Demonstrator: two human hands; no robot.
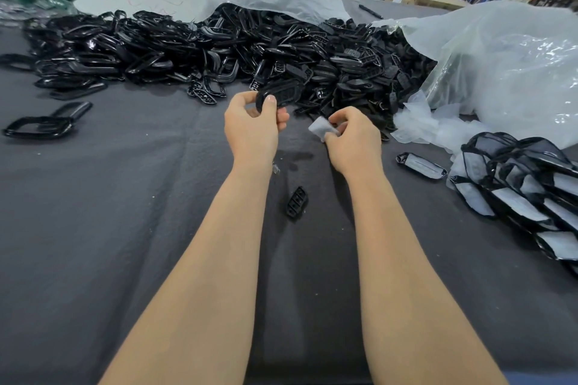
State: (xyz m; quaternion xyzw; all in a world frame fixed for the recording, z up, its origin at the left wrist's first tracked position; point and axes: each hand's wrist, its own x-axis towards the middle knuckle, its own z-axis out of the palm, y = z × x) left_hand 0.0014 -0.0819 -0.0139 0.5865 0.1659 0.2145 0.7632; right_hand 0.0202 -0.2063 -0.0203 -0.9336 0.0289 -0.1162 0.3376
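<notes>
Left hand [253, 126] pinches the black frame [281, 96] above the counter [125, 197], long axis running up-right. Just right of it, slightly lower, I see the right hand [355, 137] pinching the white pad [322, 131], not touching the frame yet. Pad goes left, I reckon.

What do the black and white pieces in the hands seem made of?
Black oval shell, in the left hand: likely moulded plastic, glossy highlights on its rim. White pad, in the right hand: probably soft foam or fabric, matte.

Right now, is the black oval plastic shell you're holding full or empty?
Empty: black oval plastic shell shows no lining; right hand pinches the small white pad.
</notes>
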